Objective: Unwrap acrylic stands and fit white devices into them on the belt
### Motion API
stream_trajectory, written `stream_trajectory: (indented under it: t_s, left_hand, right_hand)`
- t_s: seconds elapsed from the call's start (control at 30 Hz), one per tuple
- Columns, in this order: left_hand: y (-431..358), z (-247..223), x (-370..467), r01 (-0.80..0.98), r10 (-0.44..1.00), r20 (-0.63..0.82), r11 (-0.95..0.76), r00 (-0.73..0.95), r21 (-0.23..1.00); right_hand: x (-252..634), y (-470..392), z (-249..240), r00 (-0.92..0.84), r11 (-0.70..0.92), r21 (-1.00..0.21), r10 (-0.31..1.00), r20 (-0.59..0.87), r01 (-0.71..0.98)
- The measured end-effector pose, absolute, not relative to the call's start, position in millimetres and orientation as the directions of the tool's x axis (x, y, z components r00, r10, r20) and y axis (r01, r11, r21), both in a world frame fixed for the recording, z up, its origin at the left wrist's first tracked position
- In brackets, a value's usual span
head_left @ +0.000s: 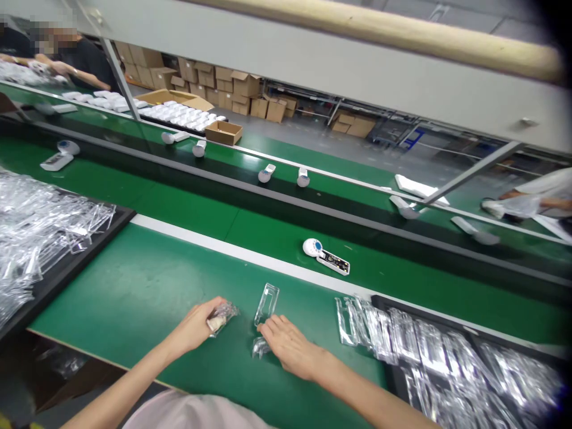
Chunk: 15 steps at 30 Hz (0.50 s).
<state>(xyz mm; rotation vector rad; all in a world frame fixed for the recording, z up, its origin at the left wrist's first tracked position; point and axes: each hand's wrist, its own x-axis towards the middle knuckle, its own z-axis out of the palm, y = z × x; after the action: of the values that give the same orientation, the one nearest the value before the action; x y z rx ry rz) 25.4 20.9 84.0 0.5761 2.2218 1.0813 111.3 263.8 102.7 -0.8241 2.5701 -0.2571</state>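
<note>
My left hand (196, 326) is closed around a small crumpled clear plastic wrapper (223, 316) on the green work surface (134, 286). My right hand (288, 345) rests palm down beside it, fingertips touching a clear plastic cover (267, 304) that stands tilted on the surface. A small clear piece (259, 347) lies under the right hand's fingers. A white handheld device (325, 256) with a round blue head lies on the conveyor belt just beyond.
A black tray (451, 363) of clear plastic covers sits at right, another tray (40, 232) of clear parts at left. Several white devices ride the far belt (286, 196). Cardboard boxes (223, 132) stand behind. Other people work at far left and right.
</note>
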Motion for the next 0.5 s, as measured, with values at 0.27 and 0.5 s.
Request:
stream_trajectory:
  t_s: [0.27,0.5]
  left_hand:
    - [112,107,-10,0.933,0.979,-0.195,0.015,0.060,0.359]
    - [162,81,-12,0.881,0.966,-0.213,-0.028,0.144,0.472]
  right_hand:
    - [149,268,107,-0.840,0.884,-0.439,-0.355,-0.411,-0.159]
    - [183,282,79,-0.863,0.525,-0.712,0.093,-0.497,0.466]
